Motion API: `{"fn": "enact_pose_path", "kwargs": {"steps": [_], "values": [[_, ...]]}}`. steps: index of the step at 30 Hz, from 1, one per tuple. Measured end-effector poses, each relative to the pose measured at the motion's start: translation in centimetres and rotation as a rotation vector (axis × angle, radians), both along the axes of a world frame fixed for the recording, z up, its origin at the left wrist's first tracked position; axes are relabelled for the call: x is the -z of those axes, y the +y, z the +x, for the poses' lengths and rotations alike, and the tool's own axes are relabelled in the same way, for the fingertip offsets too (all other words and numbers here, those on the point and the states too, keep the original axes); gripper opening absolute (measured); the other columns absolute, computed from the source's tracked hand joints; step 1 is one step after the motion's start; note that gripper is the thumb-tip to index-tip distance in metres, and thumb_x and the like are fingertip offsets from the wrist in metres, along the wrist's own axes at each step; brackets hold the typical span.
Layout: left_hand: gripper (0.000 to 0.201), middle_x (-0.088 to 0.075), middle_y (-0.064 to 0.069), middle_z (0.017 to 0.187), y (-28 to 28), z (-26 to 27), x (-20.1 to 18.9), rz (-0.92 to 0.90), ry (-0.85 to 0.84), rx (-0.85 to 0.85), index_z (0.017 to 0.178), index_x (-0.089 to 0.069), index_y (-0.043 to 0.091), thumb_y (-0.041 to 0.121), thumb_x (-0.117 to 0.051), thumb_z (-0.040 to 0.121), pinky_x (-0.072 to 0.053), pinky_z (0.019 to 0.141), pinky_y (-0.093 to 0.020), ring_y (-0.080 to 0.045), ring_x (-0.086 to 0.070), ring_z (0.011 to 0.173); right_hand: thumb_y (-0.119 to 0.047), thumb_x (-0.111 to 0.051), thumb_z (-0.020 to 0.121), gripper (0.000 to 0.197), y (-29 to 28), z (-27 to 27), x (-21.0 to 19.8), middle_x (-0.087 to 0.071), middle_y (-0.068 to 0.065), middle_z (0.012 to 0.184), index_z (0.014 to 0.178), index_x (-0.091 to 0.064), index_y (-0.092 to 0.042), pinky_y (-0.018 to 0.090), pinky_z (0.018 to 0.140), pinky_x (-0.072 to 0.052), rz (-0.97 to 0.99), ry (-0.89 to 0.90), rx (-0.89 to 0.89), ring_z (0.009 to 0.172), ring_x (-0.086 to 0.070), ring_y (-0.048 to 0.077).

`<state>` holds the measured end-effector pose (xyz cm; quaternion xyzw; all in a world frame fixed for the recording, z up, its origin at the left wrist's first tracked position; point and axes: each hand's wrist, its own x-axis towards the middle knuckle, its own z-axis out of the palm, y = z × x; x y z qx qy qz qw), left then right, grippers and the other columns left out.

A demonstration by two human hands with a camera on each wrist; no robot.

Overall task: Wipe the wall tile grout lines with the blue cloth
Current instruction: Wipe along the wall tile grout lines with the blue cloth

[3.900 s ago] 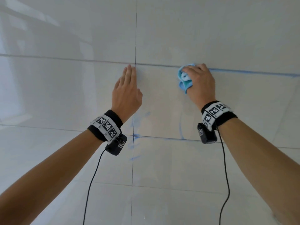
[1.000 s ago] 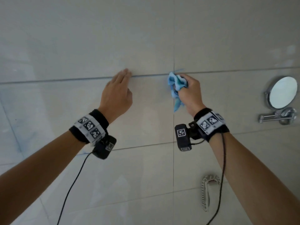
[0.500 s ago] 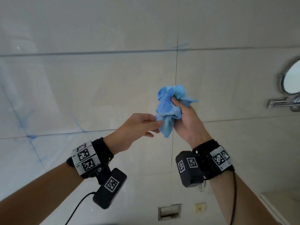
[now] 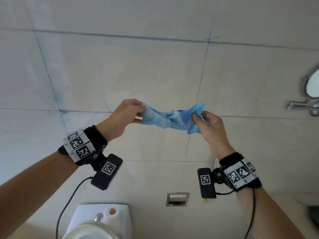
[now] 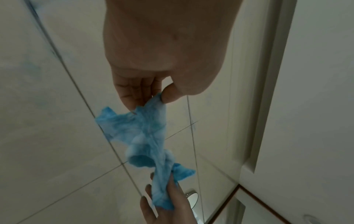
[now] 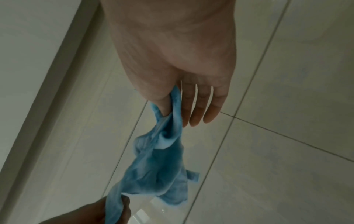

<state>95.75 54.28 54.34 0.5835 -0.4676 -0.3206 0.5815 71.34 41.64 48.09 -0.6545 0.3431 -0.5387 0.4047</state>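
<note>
The blue cloth (image 4: pixel 170 118) is stretched between both hands in front of the tiled wall, away from the tiles. My left hand (image 4: pixel 138 109) pinches its left end between thumb and fingers. My right hand (image 4: pixel 198 116) pinches its right end. In the left wrist view the cloth (image 5: pixel 147 136) hangs twisted from my left hand (image 5: pixel 155 98) toward the other hand. In the right wrist view the cloth (image 6: pixel 162 159) runs from my right hand (image 6: pixel 172 106) to the other hand. Grey grout lines (image 4: pixel 201 78) carry blue marks, strongest at the left crossing (image 4: pixel 60 110).
A round wall mirror on a chrome arm (image 4: pixel 310 94) sticks out at the right. Below are a white toilet cistern (image 4: pixel 103 216) and a recessed metal paper holder (image 4: pixel 177 199). Cables hang from both wrist cameras.
My right hand left the grout crossing and came down with the bunched cloth. My left hand came off the wall, took one end, and the hands pulled the cloth out wide.
</note>
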Motion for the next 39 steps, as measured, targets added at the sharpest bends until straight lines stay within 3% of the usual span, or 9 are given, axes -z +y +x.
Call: {"fn": "enact_pose_path", "kwargs": {"steps": [4, 9, 12, 14, 19, 23, 26, 31, 39], "values": [[0.015, -0.063, -0.012, 0.084, 0.1, -1.2, 1.8, 0.049, -0.001, -0.086, 0.094, -0.061, 0.005, 0.003, -0.05, 0.105, -0.054, 0.053, -0.024, -0.022, -0.061, 0.068, -0.022, -0.068, 0.101, 0.014, 0.5, -1.4, 0.7, -0.074, 0.006, 0.092, 0.098, -0.073, -0.008, 0.047, 0.083, -0.062, 0.109, -0.145, -0.023, 0.086, -0.072, 0.018], [0.012, -0.072, -0.012, 0.112, -2.7, -3.1, 4.4, 0.344, -0.335, 0.122, 0.108, -0.068, 0.004, 0.01, -0.06, 0.1, -0.056, 0.096, -0.042, -0.026, -0.069, 0.103, -0.02, -0.058, 0.104, 0.037, -2.9, -1.8, -0.6, -0.067, 0.018, 0.133, 0.135, -0.059, 0.0, 0.045, 0.093, -0.054, 0.286, -0.289, -0.482, 0.122, -0.065, 0.033], [0.048, -0.061, 0.004, 0.14, -6.2, -2.8, 4.0, 0.138, -0.334, 0.104, 0.135, -0.058, 0.026, 0.029, -0.076, 0.091, -0.048, 0.109, -0.037, -0.013, -0.056, 0.134, -0.018, -0.056, 0.098, 0.041, -5.7, -2.1, -2.3, -0.064, 0.021, 0.119, 0.127, -0.057, 0.01, 0.039, 0.092, -0.05, 0.27, -0.217, -0.66, 0.112, -0.062, 0.031], [0.07, -0.051, 0.014, 0.153, -8.3, -2.9, 3.2, 0.057, -0.341, 0.326, 0.149, -0.047, 0.032, 0.037, -0.075, 0.085, -0.041, 0.114, -0.029, -0.002, -0.044, 0.144, -0.014, -0.057, 0.092, 0.026, -7.5, -2.4, -3.3, -0.065, 0.017, 0.104, 0.11, -0.063, 0.004, 0.034, 0.086, -0.052, 0.259, -0.169, -0.726, 0.1, -0.064, 0.026], [0.025, -0.073, -0.012, 0.119, -11.9, -4.3, 3.4, 0.119, -0.333, 0.699, 0.129, -0.061, 0.001, 0.002, -0.056, 0.104, -0.054, 0.092, -0.03, -0.023, -0.07, 0.108, -0.006, -0.057, 0.085, 0.013, -11.1, -3.1, -4.5, -0.064, 0.014, 0.094, 0.092, -0.068, -0.008, 0.03, 0.079, -0.052, 0.229, 0.035, -0.772, 0.091, -0.062, 0.025], [0.023, -0.073, -0.019, 0.109, -13.5, -4.4, 4.0, 0.077, -0.271, 0.599, 0.118, -0.066, -0.006, 0.012, -0.057, 0.105, -0.056, 0.09, -0.034, -0.026, -0.07, 0.1, 0.009, -0.055, 0.094, 0.026, -12.6, -4.1, -5.2, -0.067, -0.004, 0.079, 0.095, -0.07, -0.012, 0.018, 0.066, -0.052, 0.186, 0.194, -0.729, 0.072, -0.063, 0.006], [0.028, -0.072, -0.01, 0.094, -14.4, -4.1, 3.3, -0.047, -0.39, 0.376, 0.113, -0.066, -0.008, 0.018, -0.057, 0.108, -0.054, 0.074, -0.029, -0.015, -0.067, 0.082, 0.014, -0.06, 0.092, 0.037, -13.9, -4.2, -5.4, -0.072, -0.004, 0.09, 0.12, -0.066, -0.009, 0.022, 0.072, -0.057, 0.233, 0.106, -0.649, 0.082, -0.069, 0.007], [0.025, -0.064, 0.006, 0.082, -15.4, -3.9, 0.8, -0.094, -0.471, 0.141, 0.104, -0.066, 0.0, 0.019, -0.051, 0.11, -0.049, 0.063, -0.019, -0.006, -0.059, 0.073, -0.037, -0.068, 0.1, 0.041, -13.2, -2.3, -1.3, -0.07, 0.012, 0.126, 0.131, -0.064, -0.011, 0.042, 0.092, -0.061, 0.62, -0.075, -0.675, 0.108, -0.071, 0.026], [0.035, -0.071, -0.006, 0.088, -15.3, -1.4, -2.8, -0.026, -0.384, -0.073, 0.106, -0.068, -0.001, 0.028, -0.049, 0.109, -0.053, 0.064, -0.029, -0.015, -0.068, 0.075, -0.077, -0.047, 0.095, 0.075, -11.4, 0.8, 0.7, -0.072, 0.012, 0.107, 0.113, -0.073, -0.009, 0.041, 0.088, -0.054, 0.791, -0.524, -0.714, 0.094, -0.071, 0.028]]}}
